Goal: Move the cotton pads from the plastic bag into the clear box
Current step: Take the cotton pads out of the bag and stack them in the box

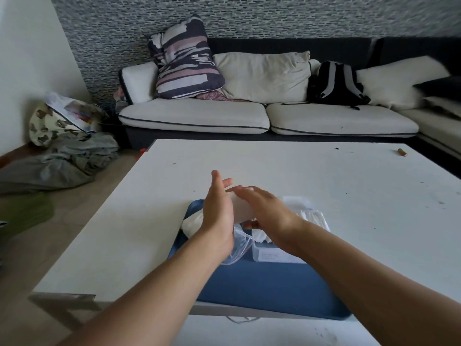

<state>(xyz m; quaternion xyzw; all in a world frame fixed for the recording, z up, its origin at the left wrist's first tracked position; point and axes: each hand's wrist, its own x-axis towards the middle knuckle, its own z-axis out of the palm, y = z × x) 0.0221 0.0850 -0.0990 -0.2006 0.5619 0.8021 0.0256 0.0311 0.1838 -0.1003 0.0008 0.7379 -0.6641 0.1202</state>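
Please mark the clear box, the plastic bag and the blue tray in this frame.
clear box (272, 254): head view, on its front wall.
plastic bag (238, 245): head view, on the crumpled film below the hands.
blue tray (262, 290): head view, on its bare near floor.

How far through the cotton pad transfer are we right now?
Partly done: the clear box already holds white pads. In hand: the left hand and right hand press a stack of cotton pads between them above the blue tray. Left: more pads beside the plastic bag.
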